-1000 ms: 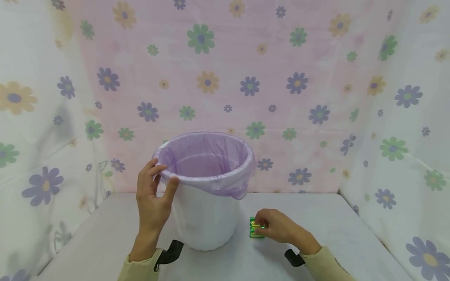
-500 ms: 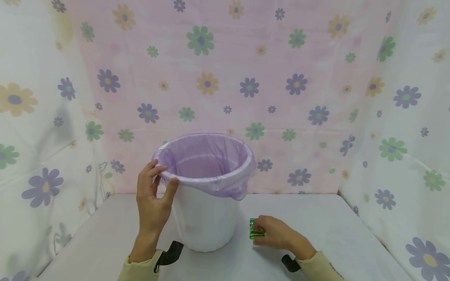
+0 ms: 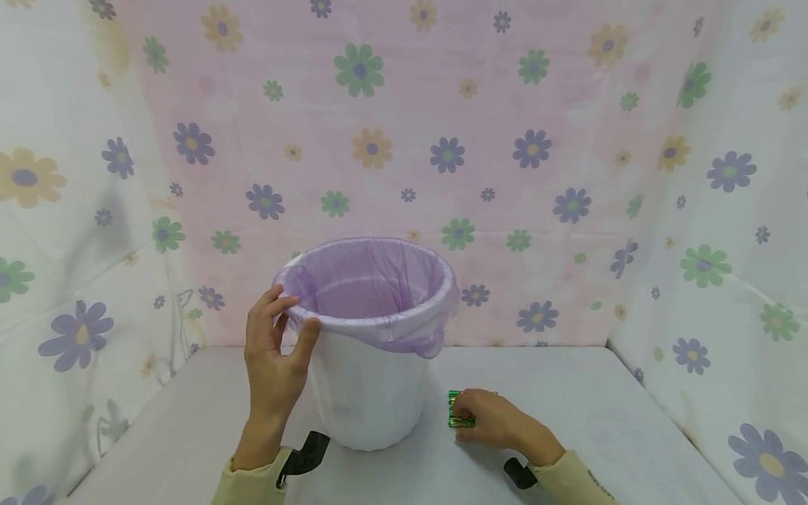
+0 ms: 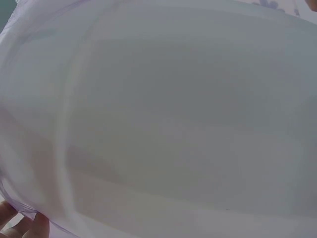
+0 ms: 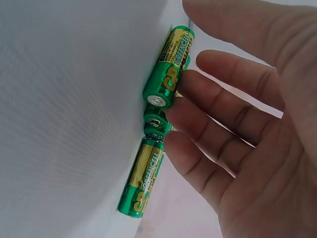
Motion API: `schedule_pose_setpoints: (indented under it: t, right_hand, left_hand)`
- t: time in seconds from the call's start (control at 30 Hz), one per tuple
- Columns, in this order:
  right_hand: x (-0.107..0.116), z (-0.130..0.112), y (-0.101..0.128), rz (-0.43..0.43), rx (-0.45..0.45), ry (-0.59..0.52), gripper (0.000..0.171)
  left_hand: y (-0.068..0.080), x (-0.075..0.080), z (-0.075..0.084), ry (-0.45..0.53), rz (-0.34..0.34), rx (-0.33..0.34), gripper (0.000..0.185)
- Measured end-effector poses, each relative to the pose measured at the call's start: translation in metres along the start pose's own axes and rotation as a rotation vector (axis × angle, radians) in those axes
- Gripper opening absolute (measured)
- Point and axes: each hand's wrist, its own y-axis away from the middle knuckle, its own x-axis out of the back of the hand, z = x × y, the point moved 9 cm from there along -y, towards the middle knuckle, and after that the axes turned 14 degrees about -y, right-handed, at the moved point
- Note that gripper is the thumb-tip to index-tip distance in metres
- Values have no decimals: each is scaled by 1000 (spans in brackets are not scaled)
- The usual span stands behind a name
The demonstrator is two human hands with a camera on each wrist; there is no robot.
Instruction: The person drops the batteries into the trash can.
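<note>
Small cloth-walled booth, looks like a makeshift recording set-up: pink flower-print backdrop (image 3: 404,98), white flower-print L sheet (image 3: 57,238) & R sheet (image 3: 751,210), w/ a plain white table (image 3: 555,421) betw. them. Black wrist-worn unit (image 3: 306,454) on each arm fits that. Can't tell what bldg or rm it's in

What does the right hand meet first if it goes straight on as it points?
The green batteries, which the right hand seems to touch; beyond them probably the white bin, though depth is unclear.
</note>
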Motion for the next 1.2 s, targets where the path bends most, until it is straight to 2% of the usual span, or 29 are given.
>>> schedule_pose_setpoints:
  t: [0.13,0.43,0.67,0.87,1.2]
  right_hand:
    - [-2,1,0,-10,-6,-22,24]
    - [-11,1,1,-89,-41,-161,28]
    - [-20,-2,3,-139,-47,-234,19]
    - [-23,-2,4,-159,-49,-272,17]
    - [-14,-5,5,-148,-28,-244,19]
  left_hand:
    - [0,0,0,0,-2,4,35]
    - [0,0,-1,17,4,-3,34]
    - [0,-1,-3,25,7,-6,35]
    - [2,-1,-3,19,5,1,35]
    - [1,0,-2,29,8,-8,35]
